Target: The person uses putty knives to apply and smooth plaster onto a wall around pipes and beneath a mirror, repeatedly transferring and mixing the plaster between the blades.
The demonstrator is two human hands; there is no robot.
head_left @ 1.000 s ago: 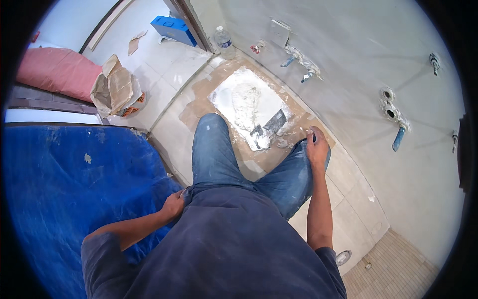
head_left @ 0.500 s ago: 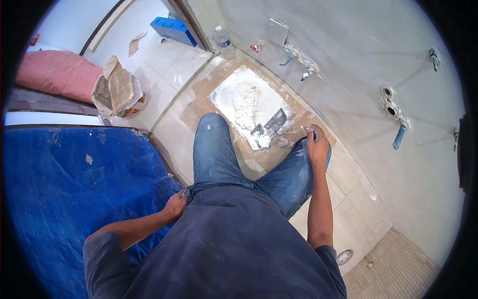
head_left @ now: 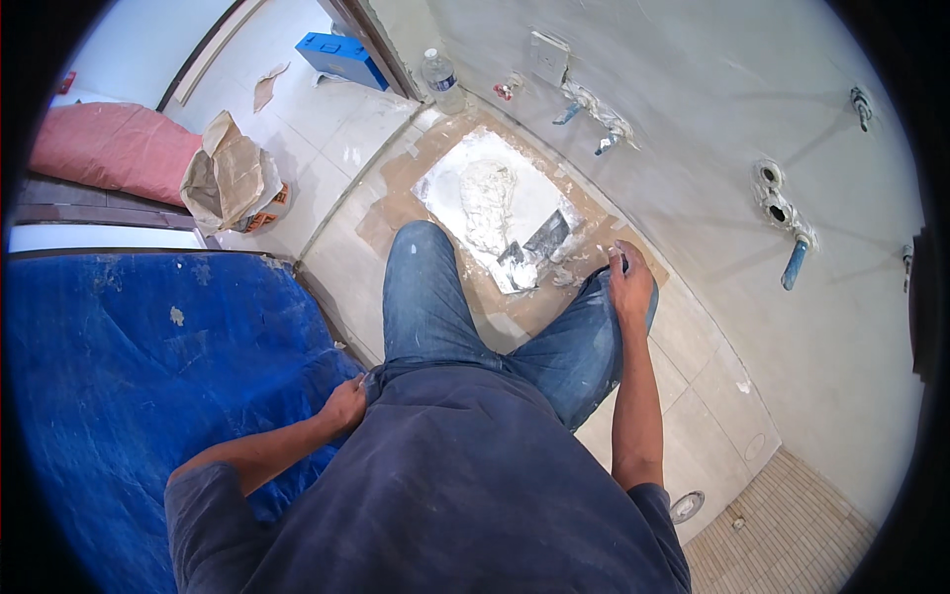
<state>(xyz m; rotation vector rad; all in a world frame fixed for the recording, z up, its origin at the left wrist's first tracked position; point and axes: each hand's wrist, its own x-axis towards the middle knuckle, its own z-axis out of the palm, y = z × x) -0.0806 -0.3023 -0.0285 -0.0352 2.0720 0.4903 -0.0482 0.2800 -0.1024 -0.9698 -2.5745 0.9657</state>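
Observation:
My left hand [head_left: 346, 404] is closed at my left hip, against the edge of my dark shirt [head_left: 445, 475]. What its fingers hold, if anything, is hidden. On my bent right knee rests my right hand [head_left: 630, 284], its fingers curled together with pale smears on the tips. Something small and dark shows at those fingertips, too small to name. In front of my knees lies a white board [head_left: 450, 178] bearing a heap of white paste [head_left: 487, 203]. Two flat grey blades, a larger one [head_left: 547, 235] and a smaller one [head_left: 517, 269], lie at its near right corner, smeared with paste.
Brown cardboard [head_left: 391, 220] lies under the board. A plastic bottle [head_left: 441, 77] stands by the wall, where capped pipe ends [head_left: 795, 265] stick out. A blue sheet [head_left: 148, 376] spreads at left. Beyond are an open paper sack [head_left: 233, 183] and a blue case [head_left: 341, 59].

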